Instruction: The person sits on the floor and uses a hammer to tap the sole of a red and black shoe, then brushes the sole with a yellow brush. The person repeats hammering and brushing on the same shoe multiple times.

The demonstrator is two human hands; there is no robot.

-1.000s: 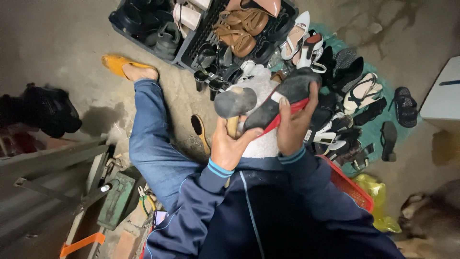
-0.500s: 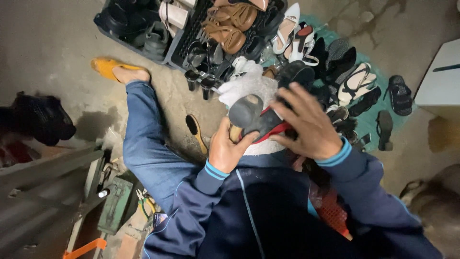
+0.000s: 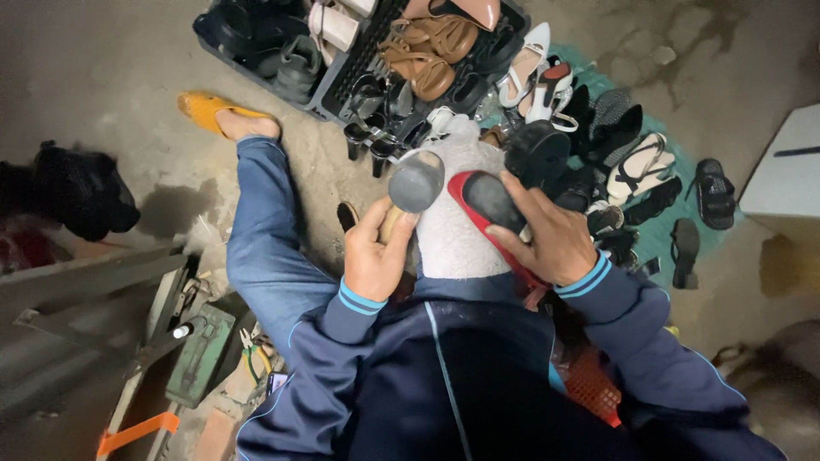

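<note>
Since the earlier frame the right hand (image 3: 555, 239) has slid down to clamp the red-edged black shoe (image 3: 489, 201) on the white cloth (image 3: 453, 230) over the lap. The left hand (image 3: 374, 256) grips a hammer (image 3: 414, 183) raised beside it. A glancing blow could hit the fingers; piled shoes (image 3: 598, 145) crowd the floor ahead.

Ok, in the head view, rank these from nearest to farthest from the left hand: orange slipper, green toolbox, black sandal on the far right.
1. Green toolbox, lower left, below the left hand.
2. Orange slipper, upper left.
3. Black sandal, far right.
</note>
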